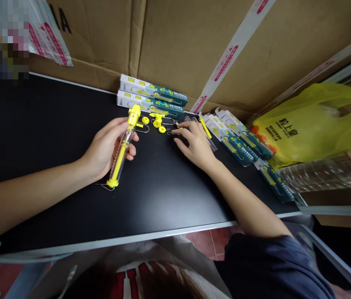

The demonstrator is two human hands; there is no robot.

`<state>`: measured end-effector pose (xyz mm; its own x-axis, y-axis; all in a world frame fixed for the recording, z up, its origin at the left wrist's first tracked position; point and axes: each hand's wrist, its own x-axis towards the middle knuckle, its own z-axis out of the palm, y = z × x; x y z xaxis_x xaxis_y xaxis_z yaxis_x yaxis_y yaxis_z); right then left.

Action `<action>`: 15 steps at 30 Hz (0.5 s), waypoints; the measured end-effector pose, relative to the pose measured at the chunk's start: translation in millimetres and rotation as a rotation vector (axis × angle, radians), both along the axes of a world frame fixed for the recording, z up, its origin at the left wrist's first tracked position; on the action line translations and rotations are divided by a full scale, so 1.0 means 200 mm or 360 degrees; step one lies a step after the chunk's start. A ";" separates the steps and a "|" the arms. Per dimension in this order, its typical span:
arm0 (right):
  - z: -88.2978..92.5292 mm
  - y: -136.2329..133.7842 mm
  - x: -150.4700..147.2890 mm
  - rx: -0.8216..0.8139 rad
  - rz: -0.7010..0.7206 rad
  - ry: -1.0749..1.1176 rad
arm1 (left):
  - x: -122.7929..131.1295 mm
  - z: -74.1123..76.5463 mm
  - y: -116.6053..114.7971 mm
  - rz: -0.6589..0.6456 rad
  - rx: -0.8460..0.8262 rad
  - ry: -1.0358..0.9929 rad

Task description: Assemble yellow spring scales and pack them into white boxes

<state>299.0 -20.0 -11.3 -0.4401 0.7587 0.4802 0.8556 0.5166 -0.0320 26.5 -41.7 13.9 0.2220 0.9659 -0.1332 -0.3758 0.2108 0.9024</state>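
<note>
My left hand (106,145) grips a clear tube with yellow end caps and a yellow rod inside (123,147), held slanted above the black table (53,137). A wire hook sticks out at the tube's lower end. My right hand (194,143) rests palm down on the table, its fingertips pinching a small metal spring or clip (175,128). Small yellow plastic parts (156,121) and thin wire hooks (142,128) lie between the two hands.
Two teal and white boxes (152,97) are stacked by the cardboard wall (178,41). Several more such boxes (240,141) fan out at the right, beside a yellow plastic bag (315,120) and a clear wrapped bundle (321,174). The table's front edge (131,241) runs near my body.
</note>
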 end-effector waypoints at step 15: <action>0.25 0.17 -0.57 -0.0255 0.0237 -0.0932 | -0.01 0.04 0.01 0.0105 -0.0096 -0.0090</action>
<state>185.7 14.7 38.6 -0.7026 0.7115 0.0122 0.6737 0.6595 0.3335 23.6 -39.6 22.0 0.1668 0.9693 -0.1807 -0.4404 0.2373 0.8659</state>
